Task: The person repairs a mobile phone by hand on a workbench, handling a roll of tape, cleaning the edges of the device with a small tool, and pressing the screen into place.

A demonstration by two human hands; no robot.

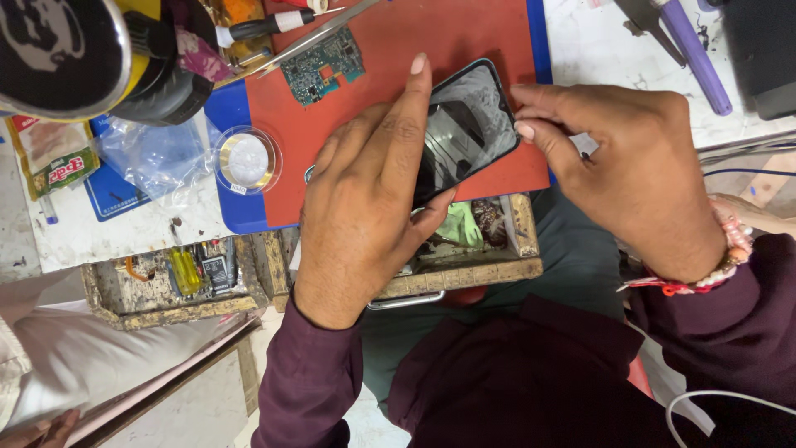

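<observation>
A white, stained worktable (pixel 613 58) is seen from above, and on it a red rectangular rubber mat (pixel 390 50) is laid over a blue mat (pixel 236 207). On the red mat's near right part a black smartphone with a glossy dark screen (pixel 468 124) is held tilted. It is gripped from the left by the left hand (pixel 365 207), with the forefinger stretched along its upper edge and the thumb tucked under its lower edge. Its right edge is pinched by the fingertips (pixel 524 130) of the right hand (pixel 638 174). A green circuit board (pixel 322 65) lies near the mat's far edge. A small round clear-lidded tin (pixel 245 160) rests on the blue mat.
</observation>
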